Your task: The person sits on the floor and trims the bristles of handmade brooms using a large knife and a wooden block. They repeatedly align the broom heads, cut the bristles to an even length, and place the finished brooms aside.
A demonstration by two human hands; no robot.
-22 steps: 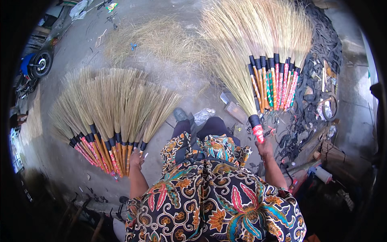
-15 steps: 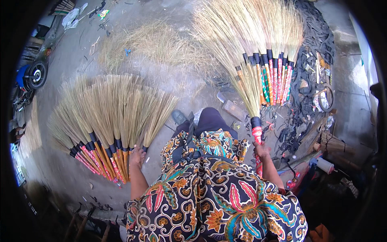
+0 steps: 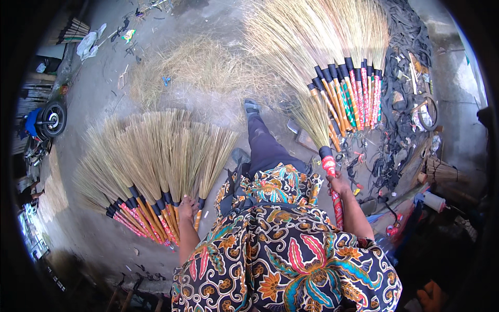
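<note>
My right hand (image 3: 339,183) is closed round the red patterned handle of a grass broom (image 3: 328,165), whose pale bristle head points away from me. My left hand (image 3: 188,205) hangs over the handles of the left group of brooms (image 3: 156,156), its fingers loosely bent with nothing seen in them. That group lies fanned out on the floor, with black collars and orange or red patterned handles. A second fan of brooms (image 3: 317,31) lies at the far right, some handles green patterned. The held broom's bristles partly overlap it in view.
Loose straw (image 3: 197,67) is scattered ahead on the concrete floor. Black strips (image 3: 408,47) and scraps lie along the right side, near a small wheel rim (image 3: 427,112). A blue motorcycle (image 3: 44,122) stands at the left. A bundle of sticks (image 3: 442,174) lies at the right.
One leg has stepped forward toward the straw. The held broom now leans a little more to the left, its bristles apart from more handles of the right fan. The whole view has shifted.
</note>
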